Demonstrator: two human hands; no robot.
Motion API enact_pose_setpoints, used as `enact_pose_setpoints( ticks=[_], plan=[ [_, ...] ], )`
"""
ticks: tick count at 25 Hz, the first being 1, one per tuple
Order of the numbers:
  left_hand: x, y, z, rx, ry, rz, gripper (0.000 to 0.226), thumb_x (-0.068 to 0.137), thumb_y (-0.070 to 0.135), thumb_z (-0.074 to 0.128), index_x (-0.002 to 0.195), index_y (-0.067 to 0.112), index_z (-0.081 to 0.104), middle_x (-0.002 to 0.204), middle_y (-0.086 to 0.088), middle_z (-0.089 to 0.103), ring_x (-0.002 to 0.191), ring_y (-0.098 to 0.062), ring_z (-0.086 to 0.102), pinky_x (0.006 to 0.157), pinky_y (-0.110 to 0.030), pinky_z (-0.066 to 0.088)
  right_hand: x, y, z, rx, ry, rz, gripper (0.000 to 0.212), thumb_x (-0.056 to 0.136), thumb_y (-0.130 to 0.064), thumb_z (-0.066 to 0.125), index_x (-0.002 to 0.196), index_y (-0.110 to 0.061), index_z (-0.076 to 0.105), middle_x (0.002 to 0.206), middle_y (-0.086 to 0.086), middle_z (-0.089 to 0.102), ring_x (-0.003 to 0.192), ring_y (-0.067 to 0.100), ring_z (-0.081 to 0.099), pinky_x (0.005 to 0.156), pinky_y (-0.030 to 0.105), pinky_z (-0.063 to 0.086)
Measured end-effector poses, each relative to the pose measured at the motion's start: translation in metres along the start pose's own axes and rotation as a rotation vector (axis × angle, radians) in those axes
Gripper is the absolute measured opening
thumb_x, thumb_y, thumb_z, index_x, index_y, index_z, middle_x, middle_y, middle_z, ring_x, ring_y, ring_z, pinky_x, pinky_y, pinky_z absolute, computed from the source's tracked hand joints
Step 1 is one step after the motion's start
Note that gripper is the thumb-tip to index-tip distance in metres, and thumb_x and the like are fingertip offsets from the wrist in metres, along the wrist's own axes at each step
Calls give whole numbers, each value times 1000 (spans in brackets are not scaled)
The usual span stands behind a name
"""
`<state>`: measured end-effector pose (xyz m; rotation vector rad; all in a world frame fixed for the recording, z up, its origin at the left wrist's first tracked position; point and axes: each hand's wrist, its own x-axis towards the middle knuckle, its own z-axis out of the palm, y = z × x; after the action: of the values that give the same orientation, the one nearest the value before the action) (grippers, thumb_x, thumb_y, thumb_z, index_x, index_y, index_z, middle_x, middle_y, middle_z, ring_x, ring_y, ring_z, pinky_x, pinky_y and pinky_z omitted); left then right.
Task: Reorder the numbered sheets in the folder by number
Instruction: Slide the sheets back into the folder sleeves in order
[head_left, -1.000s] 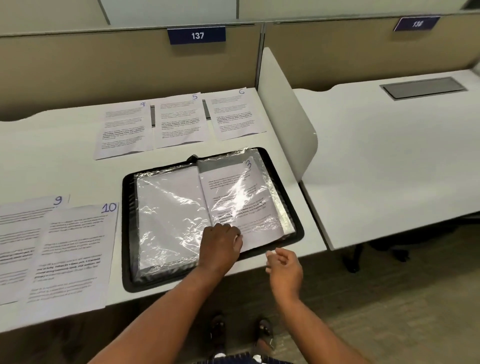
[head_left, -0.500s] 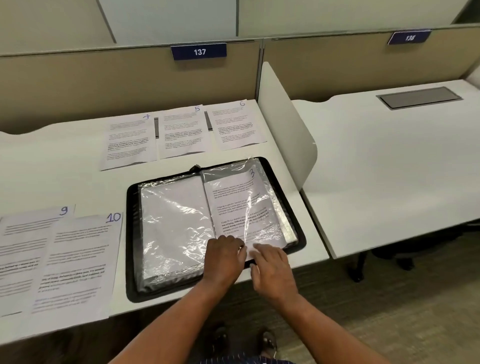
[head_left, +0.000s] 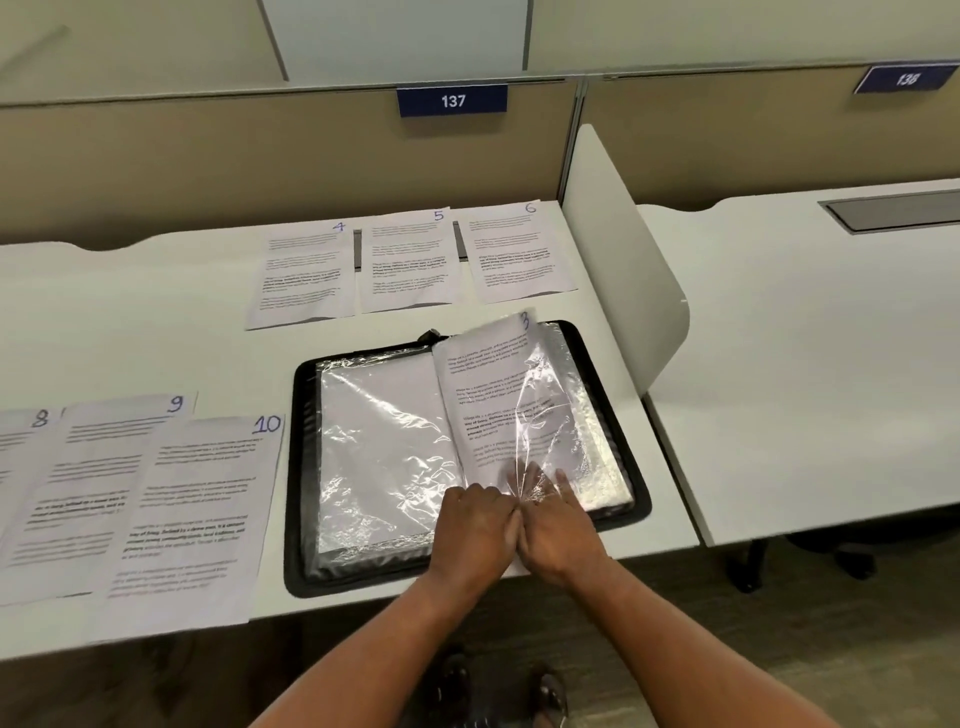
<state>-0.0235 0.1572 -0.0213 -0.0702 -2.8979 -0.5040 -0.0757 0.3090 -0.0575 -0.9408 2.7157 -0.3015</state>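
Head view: two blue plates on the far partition read "137" (head_left: 452, 100) and "138" (head_left: 906, 79). I count seven numbered sheets, the numbers handwritten in blue at each top right corner. Three lie in a far row on the table (head_left: 130, 312): sheet 4 (head_left: 304, 275), sheet 5 (head_left: 408, 265) and sheet 6 (head_left: 519, 254). Three overlap at the near left: sheet 8 (head_left: 15, 467), sheet 9 (head_left: 104, 467) and sheet 10 (head_left: 197, 519) on top. The printed text is too small for me to read.

The seventh, sheet 3 (head_left: 488, 395), lies on the right-hand page of the one black folder (head_left: 301, 467), which is open at the table's near edge. Its top edge sticks out past the far end of a crinkled plastic sleeve (head_left: 566, 415).

Both grips meet side by side, touching, at the sleeve's near end. The left grip (head_left: 475, 530) has its fingers curled, knuckles up, on that edge; I cannot tell whether it pinches anything. The right grip (head_left: 558, 530) has straight, spread fingers showing through the clear film, flat on sheet 3's near end.
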Motion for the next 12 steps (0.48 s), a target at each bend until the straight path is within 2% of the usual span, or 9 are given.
enact_pose_setpoints(
  ticks=[1,3,5,6,8,10,12],
  plan=[
    [-1,-2,-1,-10,5,-14,20,84,33,54,80,26,72,71,6,66,69,-19,59,68,-36,45,4,0,0,29,-12,-8,60,106,-44,18,162,-25,24,157,7,45,153,26,29,126,52,4],
    [-5,-5,-1,-37,27,-63,16,84,33,59,81,27,73,72,8,68,69,-19,60,68,-36,45,-2,-4,-2,123,31,-4,54,107,-43,22,151,-25,46,146,4,58,141,24,46,123,49,20],
    [-10,-7,-2,-93,33,-135,9,82,32,69,86,28,76,77,9,72,71,-16,63,72,-35,47,-28,-8,-5,316,239,66,34,105,-37,42,127,-25,65,121,-5,70,115,14,61,106,37,44],
    [-12,-6,-4,-118,47,-166,10,80,31,74,89,28,77,79,10,74,72,-15,65,74,-35,49,-44,-9,-10,424,361,147,22,102,-33,53,117,-26,67,111,-10,69,105,8,62,94,30,49],
    [-15,-6,-6,-137,74,-227,13,78,32,78,90,29,79,81,11,75,72,-15,67,75,-35,51,-64,-9,-24,625,528,376,8,98,-33,64,104,-29,62,101,-13,63,95,5,60,78,24,48],
    [-21,-6,-4,-131,83,-269,12,79,33,74,90,30,78,80,12,75,72,-15,68,74,-34,50,-62,-7,-39,837,571,648,22,96,-41,66,109,-27,55,104,-11,57,94,9,60,74,26,47],
    [-29,-5,-3,-133,82,-318,12,83,35,71,92,31,78,85,14,76,76,-12,69,78,-30,45,-49,-3,-54,1011,519,767,28,96,-47,67,111,-26,56,106,-10,58,95,9,60,76,29,46]
  ],
)
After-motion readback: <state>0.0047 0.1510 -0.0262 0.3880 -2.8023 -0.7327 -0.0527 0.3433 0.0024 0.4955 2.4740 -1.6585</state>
